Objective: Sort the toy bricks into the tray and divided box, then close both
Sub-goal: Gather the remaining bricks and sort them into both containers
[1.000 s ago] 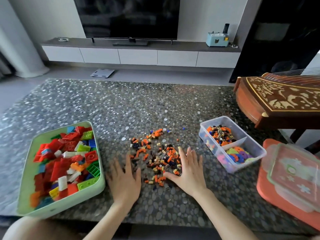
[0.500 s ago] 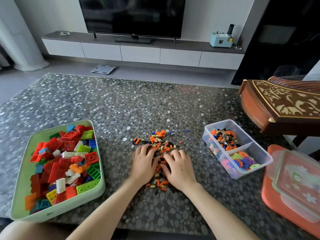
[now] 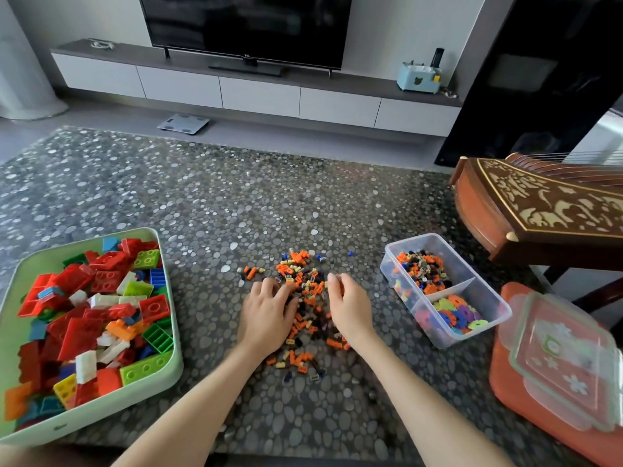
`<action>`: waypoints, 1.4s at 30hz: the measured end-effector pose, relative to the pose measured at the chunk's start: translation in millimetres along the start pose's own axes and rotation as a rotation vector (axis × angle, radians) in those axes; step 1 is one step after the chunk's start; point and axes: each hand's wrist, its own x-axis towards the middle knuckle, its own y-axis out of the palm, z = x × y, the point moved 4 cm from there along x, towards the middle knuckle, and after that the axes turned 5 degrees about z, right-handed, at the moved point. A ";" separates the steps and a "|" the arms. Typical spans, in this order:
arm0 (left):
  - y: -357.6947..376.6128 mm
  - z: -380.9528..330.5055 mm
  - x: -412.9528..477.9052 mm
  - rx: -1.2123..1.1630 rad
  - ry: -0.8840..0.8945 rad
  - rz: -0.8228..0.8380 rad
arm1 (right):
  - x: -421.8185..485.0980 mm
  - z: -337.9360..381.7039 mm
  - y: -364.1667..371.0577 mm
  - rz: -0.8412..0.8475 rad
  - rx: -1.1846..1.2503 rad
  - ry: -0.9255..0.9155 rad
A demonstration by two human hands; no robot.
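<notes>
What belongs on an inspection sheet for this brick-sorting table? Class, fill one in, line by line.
Surface: pebble-patterned table top, with everything standing on it.
Job's things: green tray full of large bricks. The divided box is open, both compartments partly filled. The small bricks are heaped mid-table. The clear lid lies on an orange panel.
Clutter: stray blue brick beyond the heap.
Hands: left hand and right hand have fingers curled into the small bricks.
Cables: nothing seen.
Surroundings: television, cabinet, floor scale and wooden stringed instrument.
</notes>
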 end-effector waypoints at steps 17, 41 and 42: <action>1.2 0.6 -0.8 -0.017 -0.004 -0.036 | 73.7 -66.8 -140.4 -0.183 -0.027 0.569; -6.8 9.8 25.9 -0.328 -0.142 0.256 | 93.7 -11.6 47.0 0.334 -0.200 -0.068; -10.0 11.0 21.5 -0.422 -0.158 0.236 | 86.6 -5.5 53.8 0.402 -0.160 -0.134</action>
